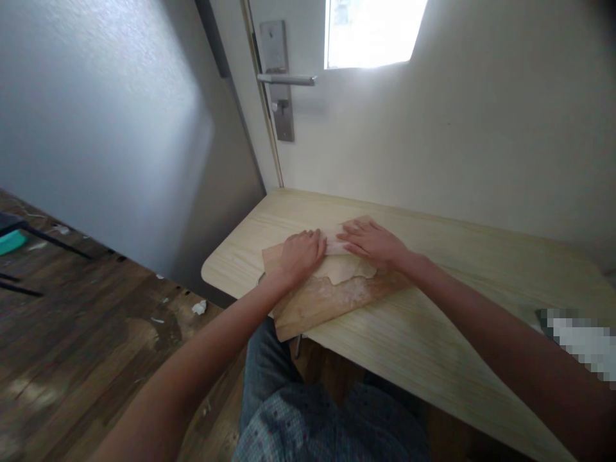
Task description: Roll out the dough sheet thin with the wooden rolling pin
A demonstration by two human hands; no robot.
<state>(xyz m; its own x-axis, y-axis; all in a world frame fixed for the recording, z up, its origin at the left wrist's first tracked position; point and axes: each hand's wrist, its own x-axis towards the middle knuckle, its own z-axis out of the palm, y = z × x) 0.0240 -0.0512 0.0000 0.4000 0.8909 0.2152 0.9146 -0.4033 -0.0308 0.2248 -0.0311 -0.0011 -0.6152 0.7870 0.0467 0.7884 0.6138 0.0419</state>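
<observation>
A flattened sheet of dough (342, 268) with a ragged near edge lies on a wooden board (301, 314). Across its far part runs a pale rolling pin (332, 246), mostly covered by my hands. My left hand (304, 250) is closed over the pin's left part, its fingers bent down. On the right part, my right hand (370, 242) lies flat with its fingers stretched out, pointing left. White flour dusts the board in front of the dough. The undersides of both hands are hidden.
The board rests slantwise on a light wood table (433, 333) and juts past its near edge. Behind stands a white door with a metal handle (289, 79). A grey panel (144, 160) rises at left. A pixelated object (582, 340) lies at right. Scraps litter the floor (120, 359).
</observation>
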